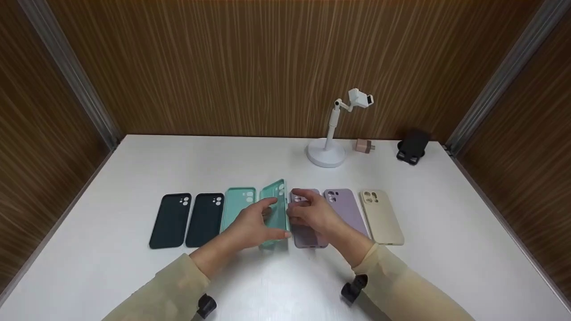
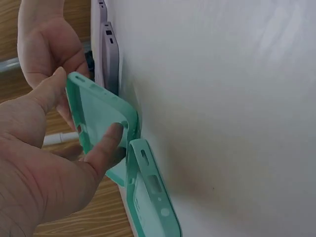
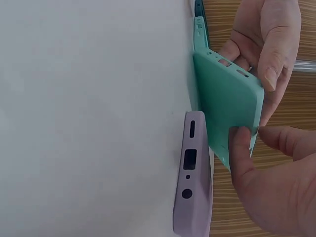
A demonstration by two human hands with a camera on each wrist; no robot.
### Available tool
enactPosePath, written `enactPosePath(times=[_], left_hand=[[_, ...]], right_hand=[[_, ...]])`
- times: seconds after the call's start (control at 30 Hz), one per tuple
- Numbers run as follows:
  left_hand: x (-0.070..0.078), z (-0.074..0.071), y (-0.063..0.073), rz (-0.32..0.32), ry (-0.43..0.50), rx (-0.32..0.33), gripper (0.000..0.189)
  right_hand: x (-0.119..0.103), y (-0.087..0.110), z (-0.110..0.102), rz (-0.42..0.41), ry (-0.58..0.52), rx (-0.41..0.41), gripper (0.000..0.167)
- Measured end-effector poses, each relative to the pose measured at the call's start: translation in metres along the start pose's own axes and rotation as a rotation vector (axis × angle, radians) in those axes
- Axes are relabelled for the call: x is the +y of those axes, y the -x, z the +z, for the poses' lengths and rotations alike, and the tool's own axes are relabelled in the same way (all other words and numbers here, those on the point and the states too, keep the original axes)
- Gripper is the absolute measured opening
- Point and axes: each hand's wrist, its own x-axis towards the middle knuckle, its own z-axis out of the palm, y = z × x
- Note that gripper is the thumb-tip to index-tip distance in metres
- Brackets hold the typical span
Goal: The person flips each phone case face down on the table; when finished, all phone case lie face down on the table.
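A mint green phone case (image 1: 279, 209) stands tilted up on one long side, its hollow inner side facing left. My left hand (image 2: 54, 163) holds it, the thumb at the raised edge's near corner and a finger reaching into the hollow. At the far part of the raised edge, my right hand (image 3: 276, 182) pinches the case, one finger lying on its outer back. Beside it on the left lies a second mint phone case (image 1: 236, 205), hollow side up. A purple phone case (image 1: 310, 236) lies under my right hand, partly hidden by it, with another purple case (image 1: 350, 211) next to it.
Two dark phone cases (image 1: 170, 220) lie at the row's left end, a beige case (image 1: 382, 218) at its right end. Farther back on the white table (image 1: 200, 160) stand a white phone stand (image 1: 328, 154), a pink charger plug (image 1: 363, 146) and a black folded stand (image 1: 412, 145).
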Motion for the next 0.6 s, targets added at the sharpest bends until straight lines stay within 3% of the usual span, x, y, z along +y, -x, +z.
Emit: enactPosePath(times=[0.23, 0.6], left_hand=[[0.0013, 0.0006, 0.0029, -0.048, 0.129, 0.016, 0.098], [0.0066, -0.0031, 0.0070, -0.091, 0.327, 0.036, 0.084]], right_hand=[[-0.0010, 0.0008, -0.0014, -0.022, -0.058, -0.091, 0.056], [-0.0016, 0.0000, 0.0085, 0.002, -0.125, -0.184, 0.047]])
